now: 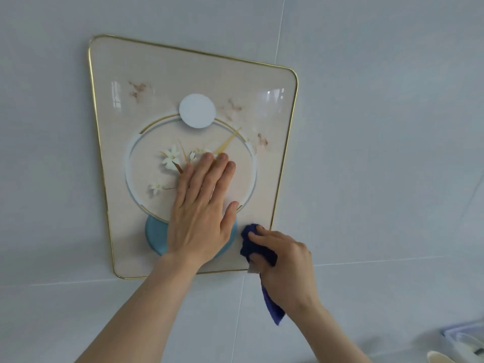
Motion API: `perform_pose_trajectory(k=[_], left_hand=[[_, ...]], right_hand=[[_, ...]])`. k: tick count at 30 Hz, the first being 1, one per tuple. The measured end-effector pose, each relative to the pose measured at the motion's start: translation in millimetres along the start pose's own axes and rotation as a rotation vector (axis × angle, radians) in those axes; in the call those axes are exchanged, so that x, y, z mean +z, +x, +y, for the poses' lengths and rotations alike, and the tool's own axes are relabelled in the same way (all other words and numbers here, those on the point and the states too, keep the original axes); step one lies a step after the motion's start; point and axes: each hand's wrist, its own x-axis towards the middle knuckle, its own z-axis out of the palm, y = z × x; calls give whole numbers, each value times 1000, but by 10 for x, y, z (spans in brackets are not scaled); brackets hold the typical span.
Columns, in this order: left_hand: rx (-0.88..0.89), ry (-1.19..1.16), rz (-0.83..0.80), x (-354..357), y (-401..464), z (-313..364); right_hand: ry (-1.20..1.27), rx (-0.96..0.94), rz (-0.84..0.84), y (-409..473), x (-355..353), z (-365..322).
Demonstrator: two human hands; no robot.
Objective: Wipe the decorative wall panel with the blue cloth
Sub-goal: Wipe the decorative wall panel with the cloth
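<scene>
My right hand, clamped on the bunched dark-blue cloth, sits at the five o'clock corner of the gold-rimmed, flower-printed cream wall panel, its unwiped face stretching toward eleven o'clock past my flat, open left hand.

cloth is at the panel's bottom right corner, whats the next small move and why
Probably sweep the cloth leftward along the panel's lower edge. The right hand grips it bunched at the bottom right corner, while the left hand lies flat on the middle, steadying the panel.

The wall is covered in large pale grey tiles, divided by thin light grout lines. At 4 o'clock, blurred pale containers are seen.
</scene>
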Motion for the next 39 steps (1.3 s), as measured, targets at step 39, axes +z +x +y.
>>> perform_pose_trajectory(k=[39], left_hand=[[-169,38,-37,-200,254,-77]], right_hand=[[-513,-456,115,486,-171,2]])
